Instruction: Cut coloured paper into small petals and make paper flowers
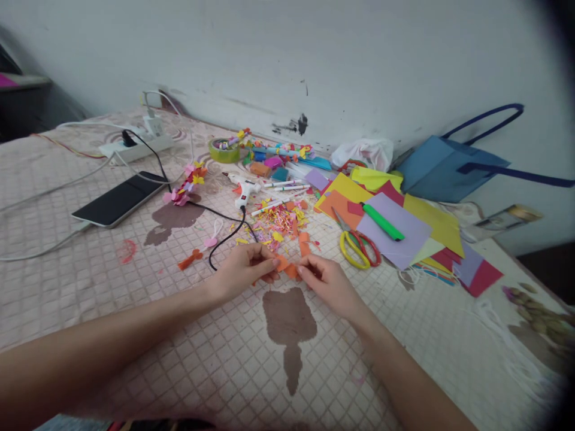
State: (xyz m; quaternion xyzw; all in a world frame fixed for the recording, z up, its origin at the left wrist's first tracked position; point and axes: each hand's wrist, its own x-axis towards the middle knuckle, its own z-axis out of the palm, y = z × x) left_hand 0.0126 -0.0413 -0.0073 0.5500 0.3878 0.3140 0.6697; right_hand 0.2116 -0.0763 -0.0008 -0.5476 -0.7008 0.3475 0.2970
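My left hand (245, 269) and my right hand (324, 280) meet over the patterned bedspread (135, 311), both pinching a small piece of orange paper (287, 266) between their fingertips. Just beyond the hands lies a heap of coloured paper scraps (281, 221). A white glue gun (242, 188) with a black cord (224, 230) rests behind the scraps. Scissors (357, 246) with yellow and red handles lie to the right of my right hand.
Sheets of coloured paper (395, 227) with a green highlighter (381, 221) lie to the right. A blue bag (444, 167) leans on the wall. A phone (119, 200) and power strip (135, 148) sit at left. Markers, tape roll (224, 151) and a paper flower garland (188, 182) lie behind.
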